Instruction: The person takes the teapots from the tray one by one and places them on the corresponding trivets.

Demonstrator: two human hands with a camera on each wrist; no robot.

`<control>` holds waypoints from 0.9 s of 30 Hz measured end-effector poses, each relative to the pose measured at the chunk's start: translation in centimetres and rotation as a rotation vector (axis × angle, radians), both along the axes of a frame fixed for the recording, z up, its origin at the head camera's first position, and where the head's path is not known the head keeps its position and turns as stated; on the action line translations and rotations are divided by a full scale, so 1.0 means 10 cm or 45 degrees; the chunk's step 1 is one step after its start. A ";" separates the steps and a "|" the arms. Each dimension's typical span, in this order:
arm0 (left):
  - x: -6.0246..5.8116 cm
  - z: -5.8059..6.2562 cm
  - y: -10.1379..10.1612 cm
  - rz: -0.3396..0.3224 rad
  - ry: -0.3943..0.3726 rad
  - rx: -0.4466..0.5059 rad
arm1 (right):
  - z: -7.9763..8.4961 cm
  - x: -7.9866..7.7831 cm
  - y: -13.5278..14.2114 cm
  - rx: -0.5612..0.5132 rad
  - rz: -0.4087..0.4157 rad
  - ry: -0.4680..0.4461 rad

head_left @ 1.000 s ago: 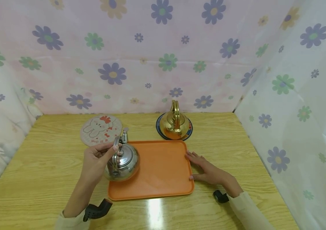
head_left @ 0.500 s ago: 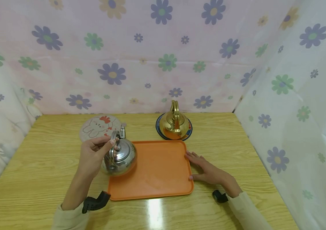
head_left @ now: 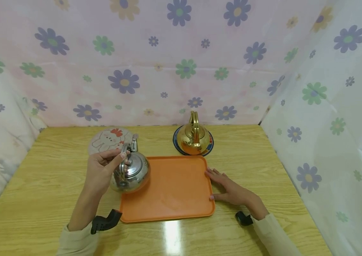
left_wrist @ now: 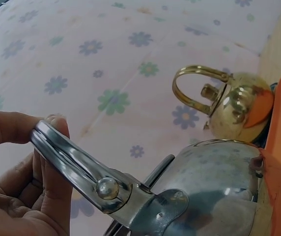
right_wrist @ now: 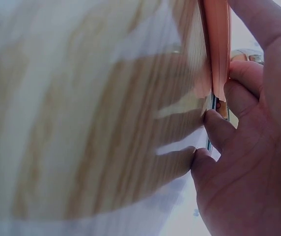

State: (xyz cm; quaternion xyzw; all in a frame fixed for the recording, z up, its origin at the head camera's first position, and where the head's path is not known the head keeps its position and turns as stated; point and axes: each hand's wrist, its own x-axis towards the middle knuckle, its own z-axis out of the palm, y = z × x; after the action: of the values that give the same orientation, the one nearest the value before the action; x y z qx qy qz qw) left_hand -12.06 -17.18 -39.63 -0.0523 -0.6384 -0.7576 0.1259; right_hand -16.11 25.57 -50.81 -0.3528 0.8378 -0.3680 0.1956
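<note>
My left hand [head_left: 99, 174] pinches the top handle of a shiny silver kettle [head_left: 137, 169], thumb on one side and fingers on the other. In the head view the kettle is over the left edge of an orange tray [head_left: 174, 192]. The left wrist view shows its handle hinge and the side of the silver kettle [left_wrist: 214, 182] up close. At the tray's right edge, the fingertips and thumb of my right hand [head_left: 232, 190] touch the rim, with the fingers extended. Seen from the right wrist, the right hand [right_wrist: 258, 132] has some fingertips on the wooden table beside the tray.
Behind the tray, a gold kettle [head_left: 193, 140] stands on a blue patterned plate [head_left: 211, 146]. At the back left lies a round mat with a rabbit picture [head_left: 108, 138], partly hidden by the silver kettle and left hand. Flowered cloth [head_left: 155, 106] encloses the wooden table [head_left: 56, 199].
My left hand has carried the silver kettle a little to the left and toward the back, its spout now overlapping the round mat in view. The right hand and tray have stayed put.
</note>
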 end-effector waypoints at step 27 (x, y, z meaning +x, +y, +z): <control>-0.11 -0.02 -0.16 0.097 -0.017 -0.036 | 0.03 0.00 -0.01 0.009 0.005 0.003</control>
State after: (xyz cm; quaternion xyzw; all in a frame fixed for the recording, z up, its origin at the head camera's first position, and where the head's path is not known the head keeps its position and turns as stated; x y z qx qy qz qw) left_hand -13.13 -18.81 -39.86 -0.0247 -0.6512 -0.7435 0.1499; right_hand -16.12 25.47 -50.56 -0.3542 0.8386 -0.3643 0.1966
